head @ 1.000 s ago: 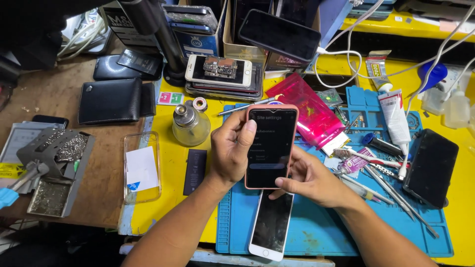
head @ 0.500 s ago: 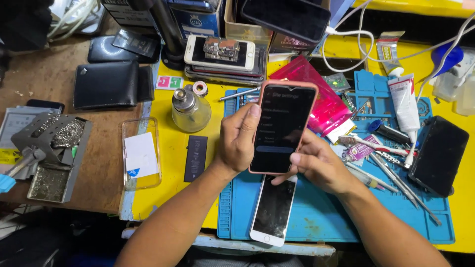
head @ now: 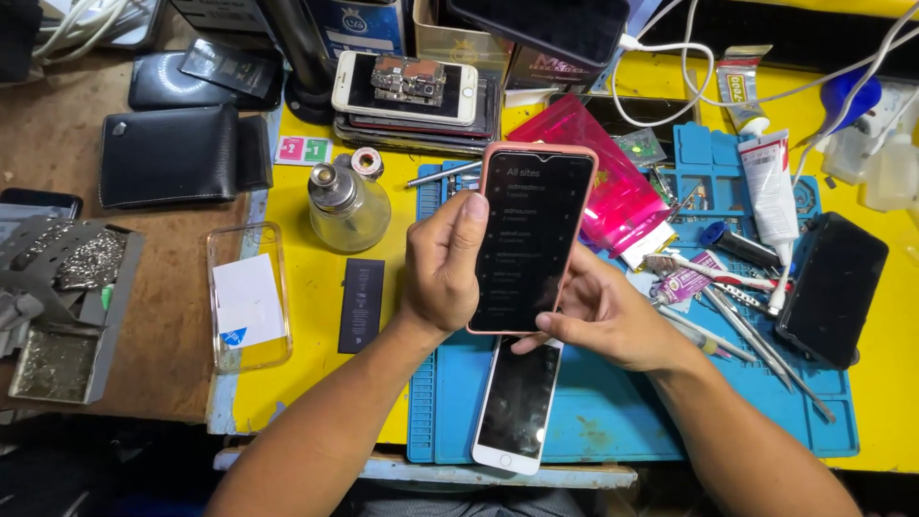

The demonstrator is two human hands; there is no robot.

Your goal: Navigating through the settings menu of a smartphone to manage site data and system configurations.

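Head view, centre of frame: smartphone in a pink case [head: 532,235], screen lit with a dark list page, held upright above a blue work mat [head: 613,421]. Left hand [head: 442,268] grasps the phone's left edge, thumb lying on the screen's upper left. Right hand [head: 603,311] cups the phone's lower right from behind, thumb on its bottom corner. Below the held phone, lower centre: white smartphone [head: 517,407], screen dark, flat on the mat and partly under the pink-cased one. Left of the hands on the yellow table [head: 297,316]: slim black phone battery [head: 361,304], glass dispenser bottle with metal top [head: 347,206], clear phone case [head: 247,297]. Upper left: black wallet [head: 177,155]. Upper centre: stack of phones [head: 412,101], the top one carrying a loose circuit board. Right of centre: pink anti-static bag [head: 613,187], white glue tube [head: 771,187], tweezers [head: 747,330], black screen panel [head: 831,285] at far right.
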